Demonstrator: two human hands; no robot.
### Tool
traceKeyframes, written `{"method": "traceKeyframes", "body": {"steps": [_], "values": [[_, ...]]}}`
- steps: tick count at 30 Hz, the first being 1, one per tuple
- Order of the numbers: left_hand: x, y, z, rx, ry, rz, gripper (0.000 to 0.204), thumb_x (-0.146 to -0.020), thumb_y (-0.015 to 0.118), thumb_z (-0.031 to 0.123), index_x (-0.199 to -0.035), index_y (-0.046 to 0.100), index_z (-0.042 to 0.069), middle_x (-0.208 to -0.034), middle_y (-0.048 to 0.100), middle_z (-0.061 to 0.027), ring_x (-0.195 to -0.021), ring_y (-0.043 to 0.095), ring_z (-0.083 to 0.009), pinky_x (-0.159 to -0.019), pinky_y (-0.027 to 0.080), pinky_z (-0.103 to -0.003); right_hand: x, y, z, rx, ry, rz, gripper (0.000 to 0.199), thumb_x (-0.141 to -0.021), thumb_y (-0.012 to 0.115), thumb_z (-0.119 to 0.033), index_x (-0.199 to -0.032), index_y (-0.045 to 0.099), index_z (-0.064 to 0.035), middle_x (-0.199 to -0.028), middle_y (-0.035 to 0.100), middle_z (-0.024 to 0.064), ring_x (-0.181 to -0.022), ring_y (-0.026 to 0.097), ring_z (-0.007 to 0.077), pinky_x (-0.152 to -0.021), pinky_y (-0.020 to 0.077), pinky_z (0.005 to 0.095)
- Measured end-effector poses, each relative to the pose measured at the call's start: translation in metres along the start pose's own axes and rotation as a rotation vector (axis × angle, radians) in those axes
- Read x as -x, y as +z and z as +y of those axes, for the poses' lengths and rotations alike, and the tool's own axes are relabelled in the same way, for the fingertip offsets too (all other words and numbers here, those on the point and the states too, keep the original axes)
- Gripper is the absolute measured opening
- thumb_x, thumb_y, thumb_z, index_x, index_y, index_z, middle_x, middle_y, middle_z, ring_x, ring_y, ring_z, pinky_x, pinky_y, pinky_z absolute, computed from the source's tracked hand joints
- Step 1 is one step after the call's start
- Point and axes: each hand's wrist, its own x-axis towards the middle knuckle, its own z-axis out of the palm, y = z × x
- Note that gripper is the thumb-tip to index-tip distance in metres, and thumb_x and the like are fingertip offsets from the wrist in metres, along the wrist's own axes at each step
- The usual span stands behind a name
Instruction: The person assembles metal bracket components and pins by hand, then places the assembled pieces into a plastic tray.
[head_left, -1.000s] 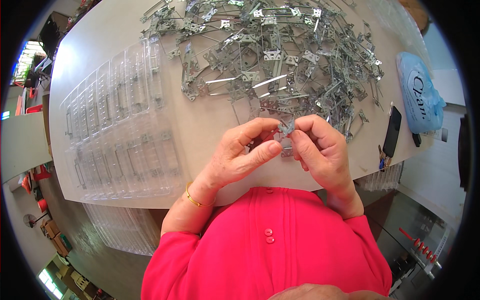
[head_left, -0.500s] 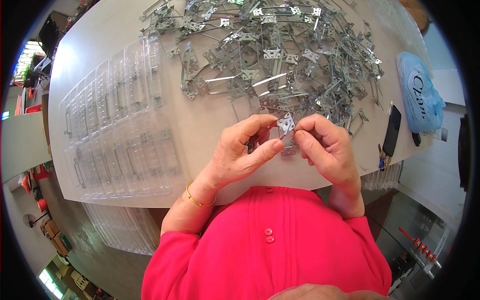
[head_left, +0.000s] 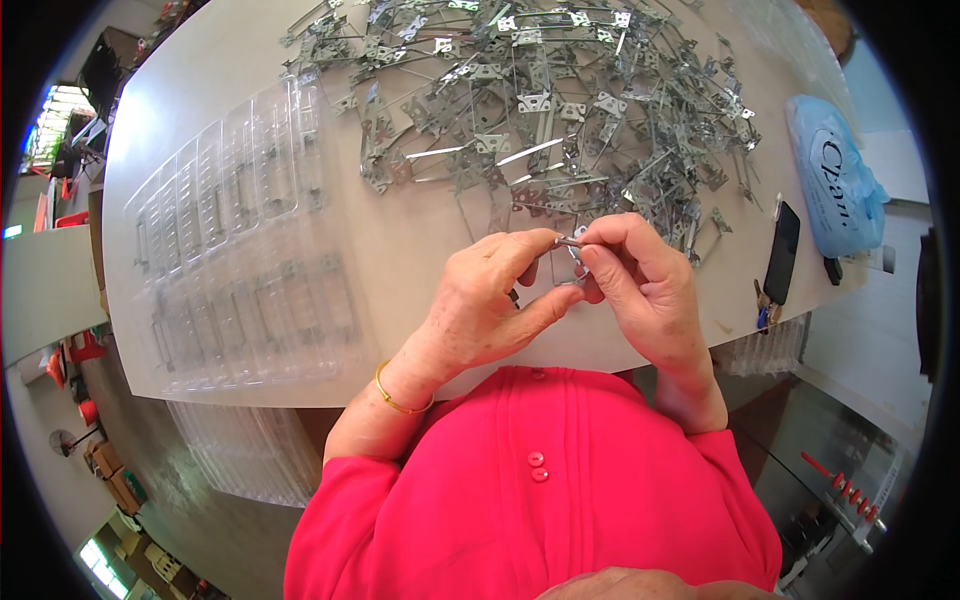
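Observation:
In front of my chest, just above the table's near edge, both hands meet at a small silver metal bracket (head_left: 579, 262). My left hand (head_left: 485, 295) pinches its left side between thumb and forefinger, and part of a dark object shows below that palm, too hidden to name. From the other side, the thumb and bent fingers of my right hand (head_left: 645, 290) close on the bracket. Fingertips cover much of it. Just beyond my hands spreads a heap of similar metal brackets (head_left: 533, 102) with thin rods among them.
Clear plastic trays (head_left: 300, 160) with metal parts in their slots lie on the table (head_left: 400, 270) at left. To the right are a black phone (head_left: 784, 255), keys (head_left: 768, 312) and a blue plastic bag (head_left: 838, 190). More clear trays (head_left: 240, 455) sit below the table edge.
The bracket's flat, holed face has turned, so it now shows nearly edge-on between my fingers. My right fingers have shifted slightly up and left. Red handle-like parts seen in my left hand are now hidden.

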Motion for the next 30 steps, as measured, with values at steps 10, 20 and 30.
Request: {"method": "traceKeyframes", "body": {"steps": [10, 20, 30], "values": [[-0.001, -0.021, 0.019, 0.033, -0.166, 0.086, 0.027, -0.09, 0.07, 0.003, -0.117, 0.065, 0.002, -0.098, 0.063, -0.0103, -0.08, 0.061, -0.0186, -0.071, 0.05, -0.03, -0.001, -0.012, 0.009, -0.045, 0.068, 0.18, 0.009, -0.102, 0.059, -0.008, -0.109, 0.06, -0.0026, -0.084, 0.063, 0.0004, -0.069, 0.06, 0.0047, -0.06, 0.0505, 0.0212], [0.017, -0.029, 0.036, -0.036, -0.104, -0.118, 0.012, -0.088, 0.066, 0.006, -0.094, 0.055, 0.003, -0.086, 0.058, -0.0157, -0.081, 0.061, -0.0377, -0.069, 0.049, -0.045, 0.011, -0.008, 0.015, -0.054, -0.039, 0.073, 0.009, -0.103, 0.055, -0.005, -0.112, 0.058, -0.0034, -0.09, 0.064, 0.0054, -0.067, 0.058, 0.007, -0.06, 0.0485, 0.0209], [0.059, -0.107, 0.069, -0.245, -0.152, 0.222, 0.012, -0.085, 0.07, 0.0, -0.093, 0.061, 0.002, -0.082, 0.061, -0.0135, -0.072, 0.061, -0.0305, -0.063, 0.049, -0.037, -0.004, 0.009, 0.01, -0.023, -0.196, 0.087, 0.012, -0.106, 0.051, -0.011, -0.114, 0.057, -0.0036, -0.1, 0.066, 0.009, -0.067, 0.058, 0.0089, -0.058, 0.0475, 0.022]]}}
